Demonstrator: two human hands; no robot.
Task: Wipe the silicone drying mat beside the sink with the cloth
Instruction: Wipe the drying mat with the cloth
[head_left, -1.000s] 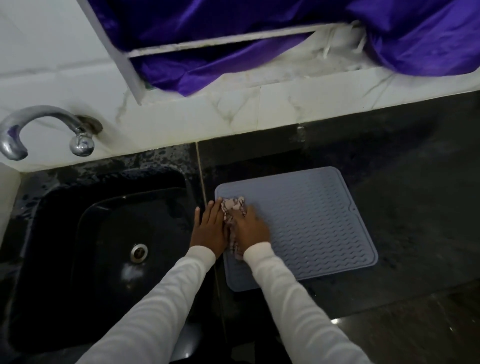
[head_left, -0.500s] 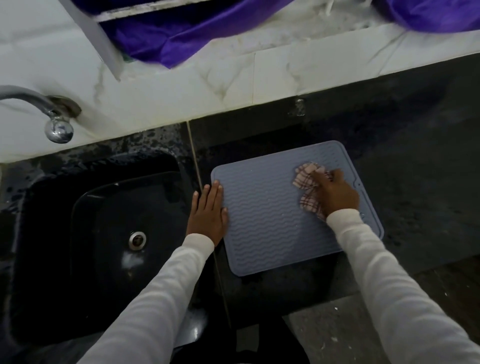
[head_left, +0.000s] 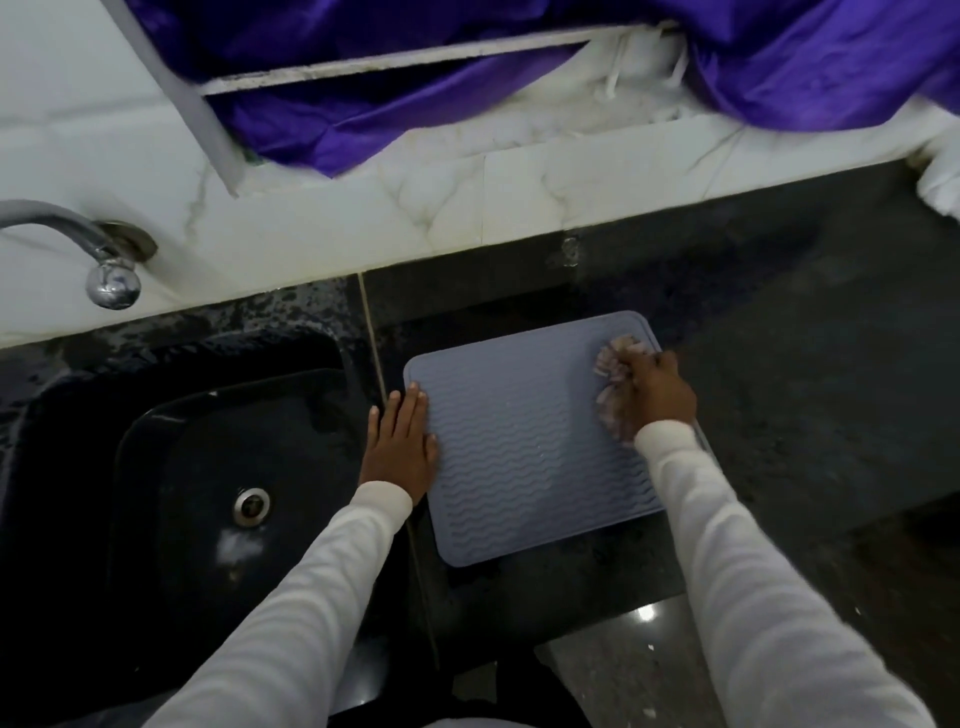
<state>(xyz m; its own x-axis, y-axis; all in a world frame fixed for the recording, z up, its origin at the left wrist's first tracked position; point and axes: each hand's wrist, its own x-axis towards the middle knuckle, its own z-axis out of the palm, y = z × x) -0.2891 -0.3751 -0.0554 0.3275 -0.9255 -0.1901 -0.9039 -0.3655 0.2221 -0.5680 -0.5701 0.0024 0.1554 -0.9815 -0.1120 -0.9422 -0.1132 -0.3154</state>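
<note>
A grey silicone drying mat (head_left: 524, 441) with wavy ridges lies on the black countertop, just right of the sink. My left hand (head_left: 400, 447) rests flat on the mat's left edge, fingers spread, holding nothing. My right hand (head_left: 657, 397) is at the mat's far right side, closed on a bunched checked cloth (head_left: 613, 387) that presses on the mat. My right sleeve hides the mat's right edge and near right corner.
A black sink (head_left: 171, 467) with a metal drain (head_left: 252, 506) sits to the left, under a chrome tap (head_left: 104, 260) on the white tiled wall. Purple fabric (head_left: 467, 67) hangs over the window ledge behind. Dark countertop (head_left: 805, 389) stretches to the right.
My right hand has carried the cloth from the mat's left side, beside my left hand, across to its far right side. My left hand has stayed on the left edge.
</note>
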